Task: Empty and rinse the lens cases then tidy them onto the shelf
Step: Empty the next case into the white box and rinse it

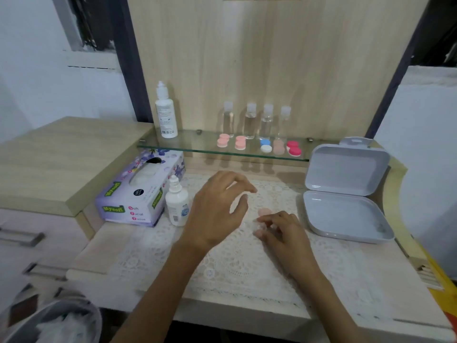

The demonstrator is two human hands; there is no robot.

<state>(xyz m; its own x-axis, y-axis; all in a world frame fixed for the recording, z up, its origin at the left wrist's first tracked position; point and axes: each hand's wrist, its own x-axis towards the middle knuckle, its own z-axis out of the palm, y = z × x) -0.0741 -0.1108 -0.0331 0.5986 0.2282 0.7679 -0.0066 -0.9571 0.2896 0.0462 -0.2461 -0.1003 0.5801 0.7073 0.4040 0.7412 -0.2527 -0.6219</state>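
A pale pink lens case lies on the lace mat in the middle of the desk. My right hand is over its near end, fingertips curled and pinching it; most of the case is hidden under the fingers. My left hand hovers just left of it, fingers loosely bent, holding nothing. On the glass shelf behind stand several lens cases: two pink, one blue and white, one beige, one red.
Small clear bottles and a white solution bottle stand on the shelf. A tissue box and a small dropper bottle sit left of the mat. An open grey box is at right, a lined bin at bottom left.
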